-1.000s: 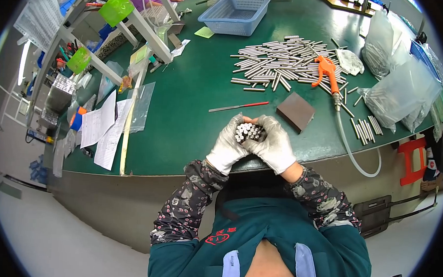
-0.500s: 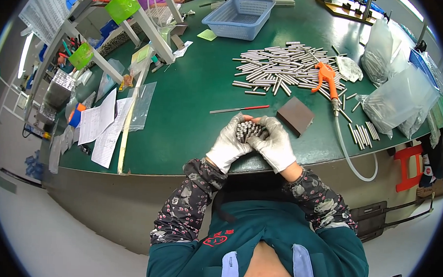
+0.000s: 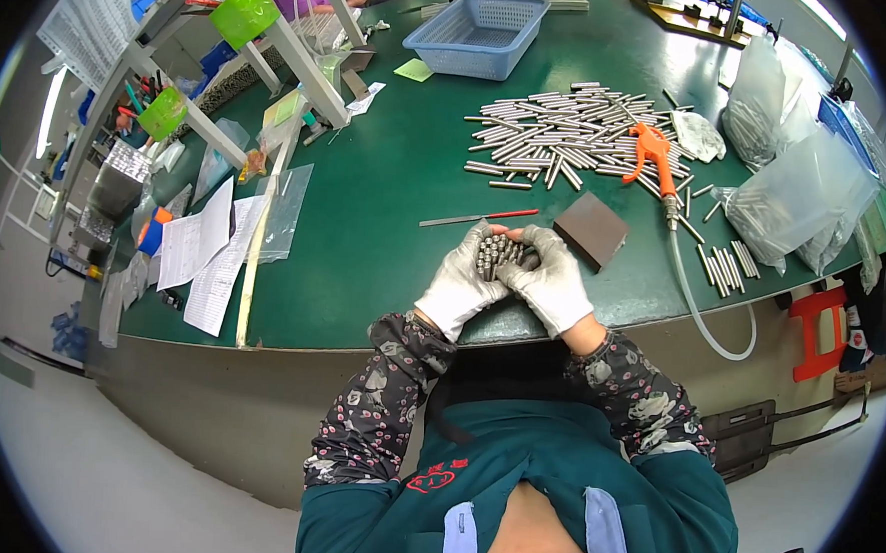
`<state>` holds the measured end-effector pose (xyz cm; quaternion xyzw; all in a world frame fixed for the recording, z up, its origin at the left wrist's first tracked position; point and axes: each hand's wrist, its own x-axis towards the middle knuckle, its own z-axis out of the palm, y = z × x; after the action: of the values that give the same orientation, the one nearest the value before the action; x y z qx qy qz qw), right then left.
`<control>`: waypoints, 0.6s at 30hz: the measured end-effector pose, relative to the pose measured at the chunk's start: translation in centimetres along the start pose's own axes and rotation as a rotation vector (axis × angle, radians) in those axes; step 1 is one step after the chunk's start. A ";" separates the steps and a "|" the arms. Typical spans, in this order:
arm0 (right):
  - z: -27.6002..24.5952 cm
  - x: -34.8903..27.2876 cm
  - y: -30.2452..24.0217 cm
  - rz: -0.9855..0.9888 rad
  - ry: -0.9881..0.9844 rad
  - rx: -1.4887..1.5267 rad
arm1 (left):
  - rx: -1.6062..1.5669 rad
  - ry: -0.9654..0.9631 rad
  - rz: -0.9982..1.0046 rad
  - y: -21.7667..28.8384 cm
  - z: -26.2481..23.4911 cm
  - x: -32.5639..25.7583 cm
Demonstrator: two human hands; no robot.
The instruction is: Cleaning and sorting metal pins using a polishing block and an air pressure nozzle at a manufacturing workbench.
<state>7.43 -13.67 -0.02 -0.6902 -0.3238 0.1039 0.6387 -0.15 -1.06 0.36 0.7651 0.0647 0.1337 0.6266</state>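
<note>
Between my two hands sits a tight bundle of steel pins, their round ends facing up. My left hand closes round the bundle's left side, and my right hand wraps its right side. Both wear whitish gloves with fingertips bare. Just beyond the hands lies a thin file with a red handle. A dark brown block rests to the right of them. Farther off, a big heap of steel pins spreads over the green table.
An orange air gun with a clear hose lies right of the heap. Bags of pins stand at the right edge, near a short row of pins. A blue basket is at the back; papers lie left.
The bundle has tilted and shifted very slightly in my hands, with the grip kept. At the far left, another person's hands have moved a little. The table items stay put.
</note>
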 end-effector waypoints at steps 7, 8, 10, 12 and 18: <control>-0.4 0.1 -0.9 -0.062 -0.016 -0.088 | -0.208 -0.046 0.016 -0.4 0.3 0.1; -0.5 0.1 -1.1 -0.089 -0.028 -0.090 | -0.261 -0.038 0.014 -0.5 0.3 0.1; -0.5 0.0 -1.0 -0.084 -0.045 -0.055 | -0.268 -0.037 0.037 -0.7 0.5 0.0; -0.6 -0.1 -1.0 -0.077 -0.062 -0.022 | -0.277 -0.036 0.060 -0.7 0.6 0.0; -0.9 -0.1 -0.8 -0.007 -0.110 0.034 | -0.205 -0.011 0.025 -0.9 0.8 0.1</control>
<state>7.62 -14.45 0.89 -0.6713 -0.3593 0.1450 0.6319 0.18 -1.59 -0.60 0.6985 0.0376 0.1431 0.7002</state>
